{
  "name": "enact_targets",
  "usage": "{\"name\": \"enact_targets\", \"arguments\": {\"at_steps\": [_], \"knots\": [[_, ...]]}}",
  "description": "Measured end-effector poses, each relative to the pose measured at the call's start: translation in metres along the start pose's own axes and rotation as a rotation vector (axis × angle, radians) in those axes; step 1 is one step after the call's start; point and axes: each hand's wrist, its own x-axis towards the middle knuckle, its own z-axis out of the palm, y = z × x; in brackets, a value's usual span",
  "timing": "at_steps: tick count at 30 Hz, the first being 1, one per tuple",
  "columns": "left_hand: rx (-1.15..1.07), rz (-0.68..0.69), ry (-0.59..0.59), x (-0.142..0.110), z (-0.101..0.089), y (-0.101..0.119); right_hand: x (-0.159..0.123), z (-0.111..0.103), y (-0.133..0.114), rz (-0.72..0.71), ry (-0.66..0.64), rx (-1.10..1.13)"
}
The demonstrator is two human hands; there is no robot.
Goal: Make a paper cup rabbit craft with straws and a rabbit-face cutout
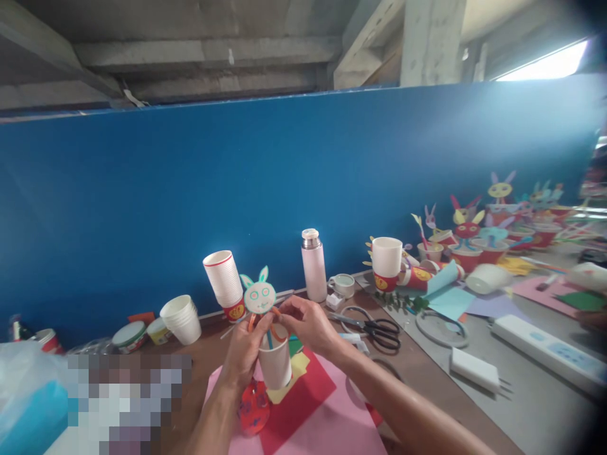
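The left hand (pixel 247 347) is closed on the paper cup (pixel 276 368) at its rim; the right hand (pixel 308 321), nearly closed, pinches the orange strip (pixel 277 339). The rabbit face (pixel 260 297) sits at the cup's 11 o'clock, the thermos (pixel 313 270) at 1 o'clock.

The white paper rabbit face (pixel 260 297), with teal-outlined ears, stands upright. Just beneath, a white cup (pixel 275 368) is mouth-up over the desk (pixel 211 351).

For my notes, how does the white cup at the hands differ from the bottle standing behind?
The white cup is open at the top; the bottle wears a cap. A rabbit face rises over the cup, none over the bottle. The cup looks shorter than the bottle. Both are pale.
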Motion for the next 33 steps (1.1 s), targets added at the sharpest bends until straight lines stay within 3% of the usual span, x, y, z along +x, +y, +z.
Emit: {"name": "enact_targets", "arguments": {"at_steps": [13,33], "knots": [[-0.035,-0.022,0.04,-0.001,0.002,0.002,0.0,0.0,0.0,0.023,0.001,-0.011],[0.037,-0.033,-0.083,-0.008,0.002,0.017,0.0,0.002,0.004,0.011,-0.039,-0.003]]}}
